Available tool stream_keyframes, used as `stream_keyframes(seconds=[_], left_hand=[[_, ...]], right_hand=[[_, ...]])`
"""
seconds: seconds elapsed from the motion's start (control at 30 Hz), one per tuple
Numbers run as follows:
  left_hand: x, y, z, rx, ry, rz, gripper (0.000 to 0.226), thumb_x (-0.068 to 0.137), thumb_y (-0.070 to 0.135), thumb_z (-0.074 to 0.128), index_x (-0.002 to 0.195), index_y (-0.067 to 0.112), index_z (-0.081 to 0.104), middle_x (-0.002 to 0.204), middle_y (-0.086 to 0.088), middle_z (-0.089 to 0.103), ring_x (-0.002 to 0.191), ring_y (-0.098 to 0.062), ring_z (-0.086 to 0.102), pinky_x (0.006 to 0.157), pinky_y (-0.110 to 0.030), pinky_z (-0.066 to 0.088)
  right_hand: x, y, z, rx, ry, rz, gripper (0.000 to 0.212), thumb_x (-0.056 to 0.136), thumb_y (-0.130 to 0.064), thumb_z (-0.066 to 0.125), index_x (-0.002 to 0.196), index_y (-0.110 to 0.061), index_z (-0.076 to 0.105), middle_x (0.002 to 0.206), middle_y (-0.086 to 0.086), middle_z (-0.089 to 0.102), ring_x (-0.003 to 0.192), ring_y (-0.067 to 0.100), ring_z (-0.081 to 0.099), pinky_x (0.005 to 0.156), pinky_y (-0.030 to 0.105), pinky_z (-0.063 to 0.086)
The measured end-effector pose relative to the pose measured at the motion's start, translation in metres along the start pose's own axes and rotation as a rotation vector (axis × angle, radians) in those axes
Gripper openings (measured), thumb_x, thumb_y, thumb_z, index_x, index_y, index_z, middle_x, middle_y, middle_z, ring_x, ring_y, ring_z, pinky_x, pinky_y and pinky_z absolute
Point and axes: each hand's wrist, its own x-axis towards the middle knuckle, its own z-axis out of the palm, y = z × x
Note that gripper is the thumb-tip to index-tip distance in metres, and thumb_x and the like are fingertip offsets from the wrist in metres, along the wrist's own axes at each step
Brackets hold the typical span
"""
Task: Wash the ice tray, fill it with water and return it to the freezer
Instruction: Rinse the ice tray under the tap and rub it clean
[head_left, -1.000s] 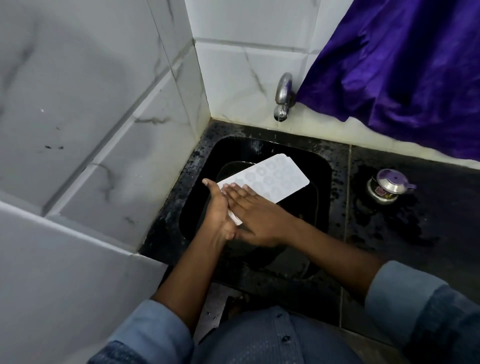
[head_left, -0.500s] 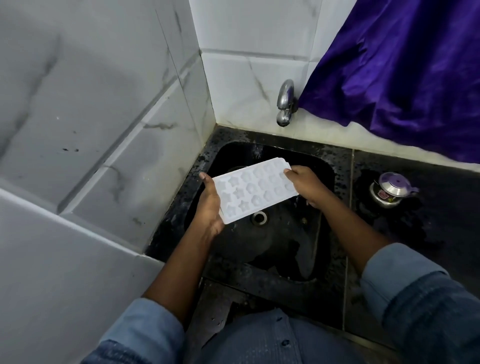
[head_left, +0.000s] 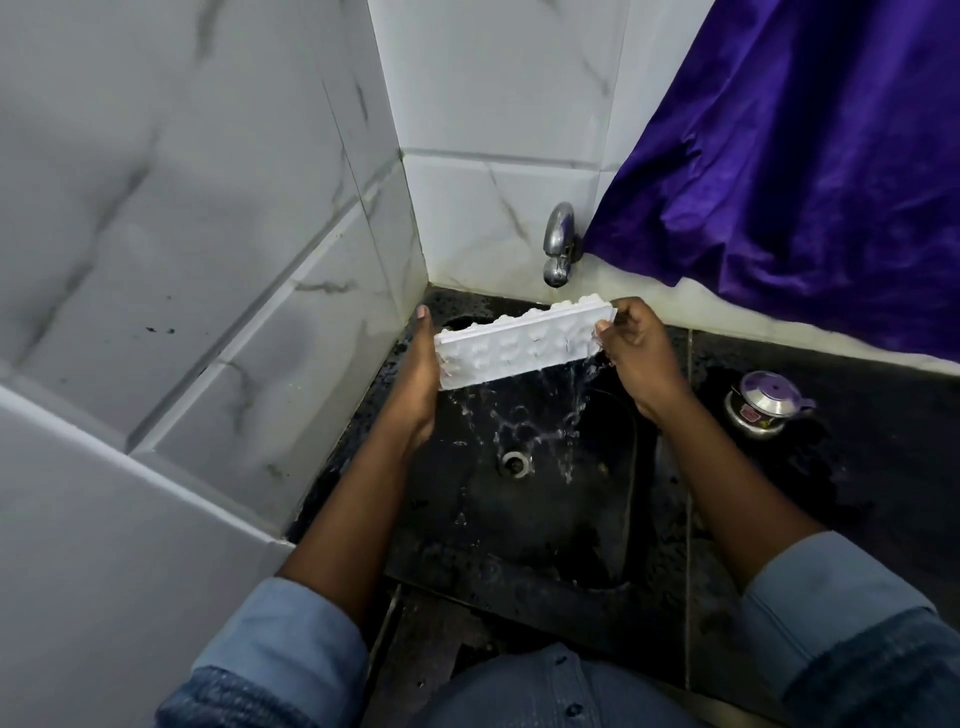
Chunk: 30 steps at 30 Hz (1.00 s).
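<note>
Head view: the left hand (head_left: 418, 384) cups the left end of the white ice tray (head_left: 519, 348), thumb raised along its edge. The right hand (head_left: 631, 353) pinches the right end. Between them the tray stands tipped on its long side, and water (head_left: 571, 384) spills from its lower edge into the black sink (head_left: 519, 519) underneath, around the drain (head_left: 514, 462). Just behind the grip hangs the tap (head_left: 558, 244). Off to its right are a purple cloth (head_left: 805, 182) and a small purple-lidded pot (head_left: 763, 402).
</note>
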Motion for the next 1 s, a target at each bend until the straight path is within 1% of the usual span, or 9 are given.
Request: stream_keyframes(seconds=[0.07, 0.13, 0.3, 0.4, 0.53, 0.67, 0.77, 0.83, 1.0], left_hand=[[-0.006, 0.009, 0.003, -0.072, 0.013, 0.068, 0.074, 0.082, 0.088, 0.048, 0.109, 0.027, 0.082, 0.118, -0.006, 0.081, 0.103, -0.023, 0.077, 0.096, -0.043, 0.054], [-0.012, 0.019, 0.006, -0.101, 0.039, 0.148, 0.066, 0.083, 0.080, 0.052, 0.099, 0.021, 0.076, 0.110, -0.008, 0.082, 0.096, -0.025, 0.076, 0.088, -0.039, 0.052], [-0.017, 0.040, 0.007, -0.055, 0.052, 0.344, 0.065, 0.092, 0.071, 0.050, 0.109, 0.014, 0.074, 0.127, -0.028, 0.072, 0.117, -0.043, 0.068, 0.107, -0.051, 0.050], [-0.019, 0.047, 0.007, -0.048, 0.072, 0.438, 0.056, 0.092, 0.071, 0.053, 0.110, 0.027, 0.082, 0.139, -0.018, 0.070, 0.135, -0.039, 0.061, 0.122, -0.064, 0.039], [-0.030, 0.055, 0.005, -0.022, 0.066, 0.603, 0.065, 0.095, 0.076, 0.056, 0.121, 0.022, 0.079, 0.149, -0.007, 0.066, 0.147, -0.032, 0.053, 0.125, -0.064, 0.034], [-0.033, 0.051, 0.002, 0.007, 0.088, 0.714, 0.073, 0.102, 0.059, 0.046, 0.139, 0.000, 0.066, 0.138, 0.013, 0.072, 0.142, -0.023, 0.058, 0.122, -0.062, 0.040], [-0.033, 0.046, 0.004, -0.026, 0.100, 0.635, 0.062, 0.098, 0.059, 0.049, 0.129, 0.011, 0.073, 0.139, 0.000, 0.072, 0.141, -0.031, 0.058, 0.123, -0.062, 0.038], [-0.032, 0.045, 0.002, -0.040, 0.092, 0.531, 0.064, 0.091, 0.064, 0.054, 0.122, 0.012, 0.076, 0.129, -0.015, 0.075, 0.124, -0.030, 0.068, 0.118, -0.058, 0.045], [-0.035, 0.044, -0.001, -0.014, 0.078, 0.558, 0.062, 0.096, 0.069, 0.049, 0.121, 0.020, 0.078, 0.123, -0.012, 0.077, 0.117, -0.032, 0.072, 0.107, -0.050, 0.053]], right_hand=[[-0.004, -0.010, -0.005, -0.049, 0.058, -0.071, 0.014, 0.102, -0.014, 0.066, 0.112, -0.023, 0.064, 0.124, 0.009, 0.065, 0.103, 0.016, 0.064, 0.090, 0.026, 0.053], [-0.008, -0.022, -0.012, -0.188, 0.137, -0.162, 0.018, 0.098, -0.019, 0.072, 0.113, -0.027, 0.067, 0.127, 0.002, 0.053, 0.108, 0.011, 0.057, 0.087, 0.013, 0.048], [-0.024, -0.054, -0.031, -0.353, 0.216, -0.363, 0.023, 0.093, -0.016, 0.077, 0.115, -0.013, 0.075, 0.108, -0.006, 0.060, 0.088, 0.009, 0.060, 0.079, 0.011, 0.047], [-0.036, -0.067, -0.035, -0.390, 0.264, -0.469, 0.020, 0.092, -0.011, 0.076, 0.111, -0.010, 0.077, 0.107, -0.002, 0.066, 0.088, 0.008, 0.064, 0.083, 0.010, 0.047], [-0.048, -0.078, -0.039, -0.392, 0.333, -0.568, 0.017, 0.092, -0.006, 0.070, 0.108, -0.008, 0.077, 0.109, -0.003, 0.065, 0.093, -0.008, 0.062, 0.084, 0.012, 0.050], [-0.058, -0.082, -0.036, -0.391, 0.375, -0.647, 0.017, 0.089, 0.000, 0.068, 0.104, -0.006, 0.075, 0.110, 0.001, 0.065, 0.098, -0.006, 0.061, 0.082, 0.014, 0.052], [-0.062, -0.078, -0.035, -0.472, 0.320, -0.603, 0.020, 0.085, 0.006, 0.066, 0.101, -0.003, 0.073, 0.107, 0.008, 0.066, 0.093, 0.009, 0.065, 0.081, 0.006, 0.044], [-0.063, -0.076, -0.037, -0.536, 0.263, -0.549, 0.019, 0.085, 0.006, 0.068, 0.101, -0.002, 0.074, 0.103, 0.009, 0.065, 0.088, 0.020, 0.066, 0.079, 0.004, 0.043], [-0.062, -0.075, -0.039, -0.559, 0.275, -0.596, 0.017, 0.087, 0.003, 0.069, 0.102, -0.003, 0.074, 0.101, 0.010, 0.065, 0.086, 0.005, 0.059, 0.080, 0.001, 0.041]])
